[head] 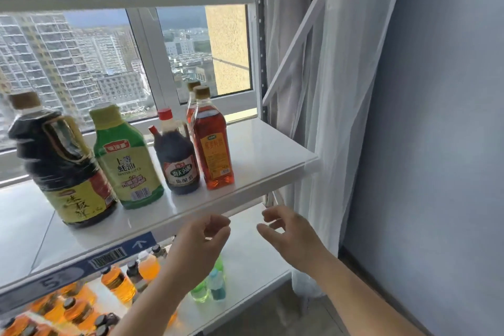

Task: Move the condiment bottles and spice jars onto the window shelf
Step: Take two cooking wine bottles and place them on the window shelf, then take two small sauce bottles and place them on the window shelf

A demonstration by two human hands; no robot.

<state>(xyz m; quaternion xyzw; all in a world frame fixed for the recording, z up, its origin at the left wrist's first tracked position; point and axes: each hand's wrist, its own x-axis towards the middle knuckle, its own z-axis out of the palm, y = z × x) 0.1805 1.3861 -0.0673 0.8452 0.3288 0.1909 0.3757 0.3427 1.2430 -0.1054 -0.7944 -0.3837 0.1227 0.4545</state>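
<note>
Four condiment bottles stand upright in a row along the window shelf point(267, 150), left of centre: a large dark soy sauce jug point(65, 163) with a handle, a green oyster sauce bottle point(126, 158), a small dark vinegar bottle point(177, 155) with a red cap, and a tall amber bottle point(214, 142), another partly hidden behind it. The shelf's right end is bare up to its edge. Below that edge, both hands, left hand point(201, 243) and right hand point(289, 232), are loosely open and empty.

Glossy white shelf point(261, 150); clear plastic bottles point(215, 144); sheer cloth curtain point(327, 90)
</note>
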